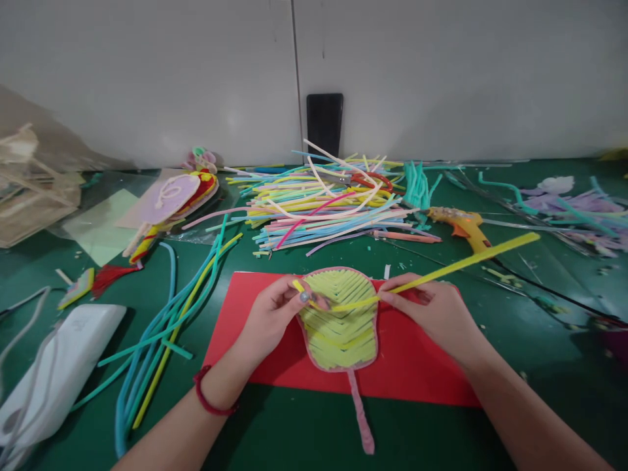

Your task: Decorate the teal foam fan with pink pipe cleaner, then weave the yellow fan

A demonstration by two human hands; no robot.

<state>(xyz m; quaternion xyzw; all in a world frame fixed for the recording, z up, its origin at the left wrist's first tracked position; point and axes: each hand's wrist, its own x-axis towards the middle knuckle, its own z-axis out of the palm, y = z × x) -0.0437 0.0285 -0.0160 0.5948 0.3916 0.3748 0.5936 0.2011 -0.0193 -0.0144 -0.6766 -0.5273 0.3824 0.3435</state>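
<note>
A yellow pipe cleaner (461, 264) stretches between my two hands, above a fan-shaped craft piece (338, 340). My left hand (279, 311) pinches its bent left end, next to a small pearl-like bead or ring at the fingertips. Farther along, my right hand (422, 307) grips it between thumb and fingers, and its free end sticks out to the upper right. The fan has rows of yellow-green strips in a chevron pattern, a pink rim and a pink handle (360, 412). It lies on a red sheet (407, 366).
A pile of colourful pipe cleaners (324, 209) with orange-handled scissors (370, 181) lies behind the sheet. A yellow glue gun (464, 226) rests to the right, its cord trailing. At left are blue and green pipe cleaners (157, 333), a white power strip (59, 373) and finished fans (169, 199).
</note>
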